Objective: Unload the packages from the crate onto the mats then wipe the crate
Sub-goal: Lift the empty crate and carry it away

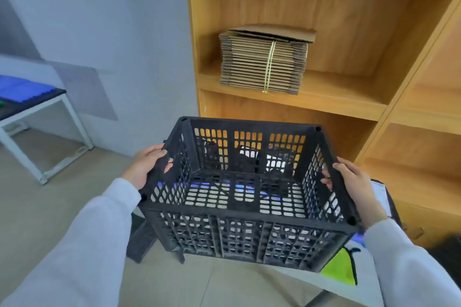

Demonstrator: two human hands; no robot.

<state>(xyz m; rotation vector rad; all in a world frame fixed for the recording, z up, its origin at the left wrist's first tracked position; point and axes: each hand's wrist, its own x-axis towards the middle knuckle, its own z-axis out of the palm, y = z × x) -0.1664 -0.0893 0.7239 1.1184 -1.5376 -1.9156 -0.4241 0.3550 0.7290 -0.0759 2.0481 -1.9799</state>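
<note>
You face a wooden shelf unit holding a tied bundle of flat cardboard, with a pale wall to its left. You hold the black crate in the air, your left hand and right hand each curled round a side rim. It looks empty, so wiping likely comes next. The grip is high on the thin rims; a tilt could let it slip. A green cloth lies below, and a counter with a blue mat stands far left.
</note>
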